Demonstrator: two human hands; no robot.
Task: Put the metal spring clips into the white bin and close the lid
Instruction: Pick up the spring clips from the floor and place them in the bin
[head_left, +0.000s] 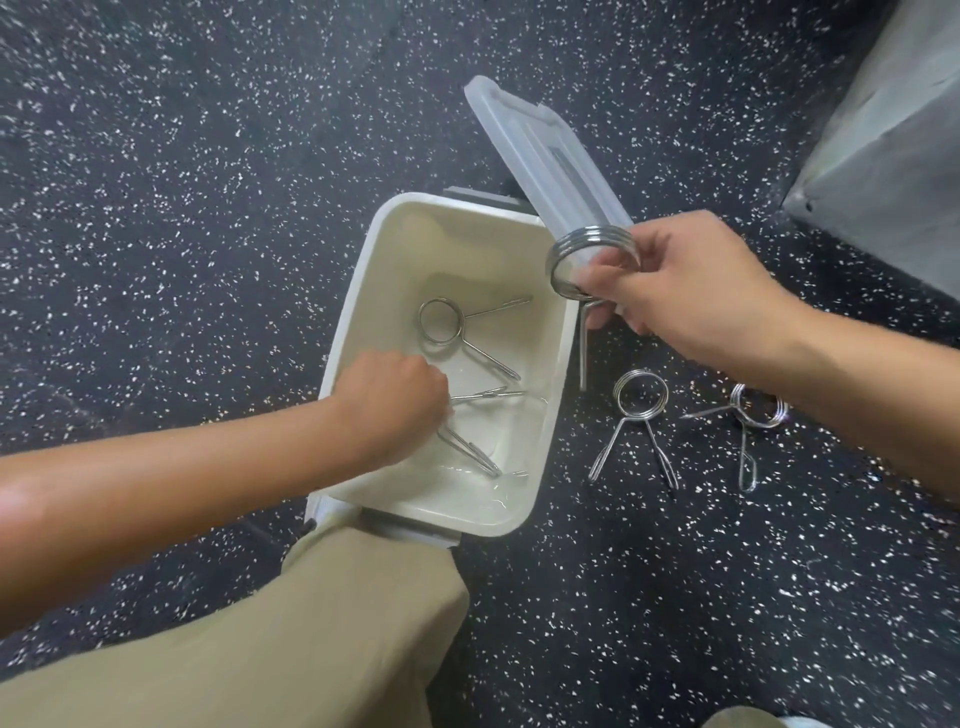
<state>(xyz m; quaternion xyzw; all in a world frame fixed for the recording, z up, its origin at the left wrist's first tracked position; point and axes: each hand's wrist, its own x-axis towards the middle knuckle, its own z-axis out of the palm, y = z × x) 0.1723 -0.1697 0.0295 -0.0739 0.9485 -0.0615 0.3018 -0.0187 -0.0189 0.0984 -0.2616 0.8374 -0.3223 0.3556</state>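
The white bin (363, 291) stands open on the speckled floor, its translucent lid (540, 150) propped up at the right rim. One spring clip (441, 322) lies on the bin's bottom. My left hand (395, 410) reaches inside the bin, fingers closed on a second clip (470, 452) whose handles stick out below the fist. My right hand (680, 280) hovers over the bin's right rim, gripping a third clip (571, 249) by its handles, coil up. Two more clips lie on the floor to the right: one clip (639, 415) near the bin and another (753, 421) partly under my right forearm.
My khaki trouser leg (332, 623) presses against the bin's near edge. A grey box or block (893, 156) stands at the upper right. Black speckled rubber floor (182, 182) surrounds everything.
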